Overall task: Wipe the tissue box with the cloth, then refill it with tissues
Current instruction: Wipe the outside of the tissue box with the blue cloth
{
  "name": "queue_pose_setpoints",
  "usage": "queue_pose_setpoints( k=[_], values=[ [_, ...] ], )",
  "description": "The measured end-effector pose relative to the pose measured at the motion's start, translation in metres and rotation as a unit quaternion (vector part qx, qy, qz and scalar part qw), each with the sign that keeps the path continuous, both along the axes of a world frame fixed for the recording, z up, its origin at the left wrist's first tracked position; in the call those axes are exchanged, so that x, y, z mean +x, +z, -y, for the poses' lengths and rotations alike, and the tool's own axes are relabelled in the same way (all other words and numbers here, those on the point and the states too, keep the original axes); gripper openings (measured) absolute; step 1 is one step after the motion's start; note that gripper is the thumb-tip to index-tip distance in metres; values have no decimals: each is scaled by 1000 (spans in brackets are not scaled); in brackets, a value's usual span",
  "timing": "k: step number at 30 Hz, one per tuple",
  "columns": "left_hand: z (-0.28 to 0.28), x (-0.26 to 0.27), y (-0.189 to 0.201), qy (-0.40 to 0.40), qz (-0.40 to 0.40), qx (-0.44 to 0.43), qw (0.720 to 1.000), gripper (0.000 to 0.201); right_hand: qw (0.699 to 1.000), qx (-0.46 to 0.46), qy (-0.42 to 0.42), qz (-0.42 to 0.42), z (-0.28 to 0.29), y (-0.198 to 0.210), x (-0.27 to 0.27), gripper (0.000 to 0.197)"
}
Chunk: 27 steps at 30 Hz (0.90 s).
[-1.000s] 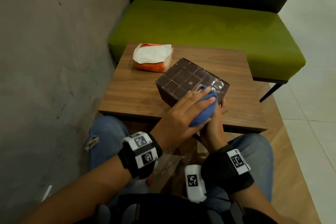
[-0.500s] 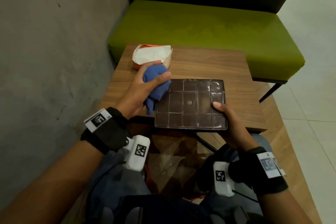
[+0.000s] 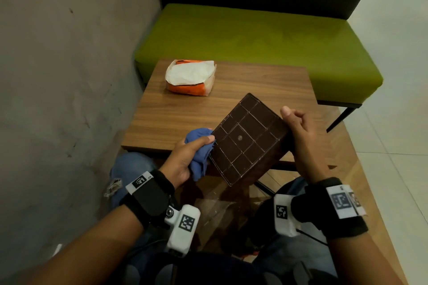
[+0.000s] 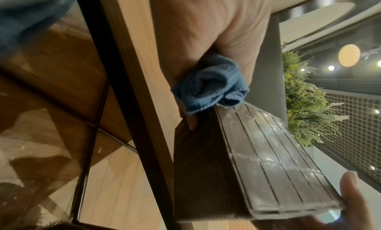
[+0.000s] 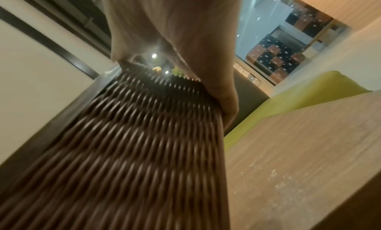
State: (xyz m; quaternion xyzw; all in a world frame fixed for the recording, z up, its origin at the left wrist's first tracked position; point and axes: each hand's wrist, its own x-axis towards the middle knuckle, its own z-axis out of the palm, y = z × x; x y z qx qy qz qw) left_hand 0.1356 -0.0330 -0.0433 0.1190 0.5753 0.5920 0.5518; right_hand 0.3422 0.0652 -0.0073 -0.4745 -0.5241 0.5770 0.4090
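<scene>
The dark brown tissue box point(image 3: 247, 139) is tilted, its grid-patterned face towards me, at the near edge of the wooden table point(image 3: 231, 85). My right hand point(image 3: 298, 127) holds its right side, thumb over the top edge. My left hand point(image 3: 185, 157) grips the bunched blue cloth point(image 3: 199, 143) against the box's left edge. In the left wrist view the blue cloth point(image 4: 210, 83) sits at the corner of the tissue box point(image 4: 247, 168). The right wrist view shows the box's woven side point(image 5: 134, 144) under my fingers. An orange pack of white tissues point(image 3: 191, 77) lies at the table's far left.
A green bench point(image 3: 254, 39) stands behind the table with a dark backrest. A grey wall point(image 3: 69, 76) runs along the left. My knees in jeans point(image 3: 132, 166) are under the table's near edge. Pale floor tiles lie to the right.
The box has turned from lying square to a diagonal tilt. My left hand with the cloth has come down from the far left corner to the box's left edge.
</scene>
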Motion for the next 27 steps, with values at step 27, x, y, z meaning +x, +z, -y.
queue_pose_setpoints(
  k=[27],
  values=[
    [-34, 16, 87, -197, -581, 260, 746, 43, 969, 167, 142, 113, 46, -19, -38, 89]
  ],
)
